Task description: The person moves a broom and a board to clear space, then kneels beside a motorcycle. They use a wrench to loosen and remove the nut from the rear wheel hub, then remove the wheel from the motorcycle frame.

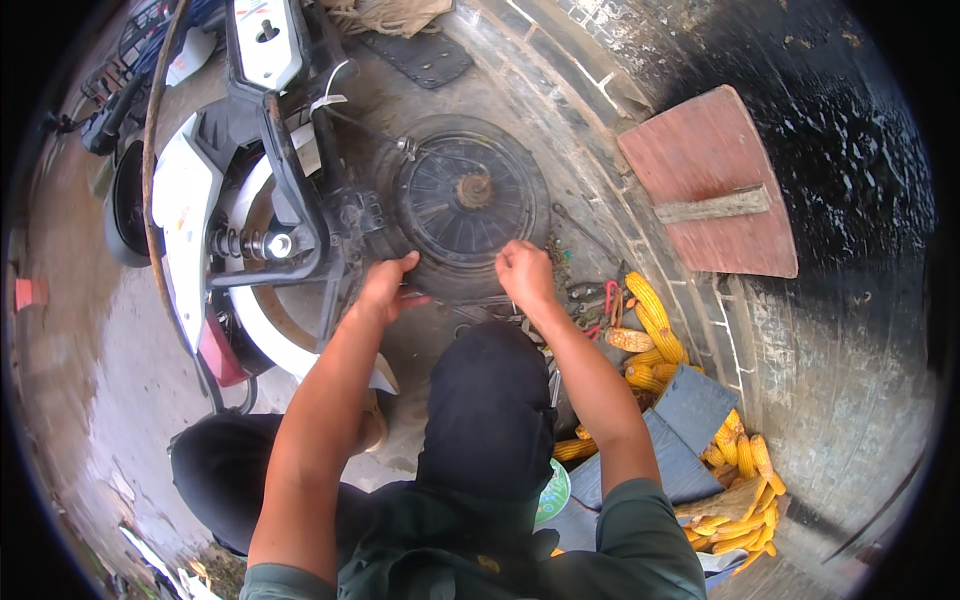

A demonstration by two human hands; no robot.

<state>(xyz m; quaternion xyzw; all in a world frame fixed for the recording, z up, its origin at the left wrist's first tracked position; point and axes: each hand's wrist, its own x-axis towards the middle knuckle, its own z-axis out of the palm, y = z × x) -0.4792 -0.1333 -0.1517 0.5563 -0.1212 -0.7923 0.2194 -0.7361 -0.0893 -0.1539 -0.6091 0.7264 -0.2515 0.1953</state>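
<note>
A black spoked wheel hub (442,217) with a rusty axle end lies face up before me, fitted inside a worn rubber tyre (525,157). My left hand (386,289) grips the tyre's near left edge, thumb on top and fingers lower down. At the near right part of the tyre is my right hand (525,274), its fingers curled together by the rim. Whether something small sits in those fingers is hidden. A cable with a metal fitting (406,148) runs across the hub's far left side. Left of the wheel stands an electric scooter's frame (300,195).
A long wrench (581,225) and red-handled pliers (609,296) lie right of the wheel. Yellow corn cobs (656,322) and grey boards (694,397) lie along the wall. A reddish board (712,180) leans there. A black mat (416,56) lies beyond the wheel.
</note>
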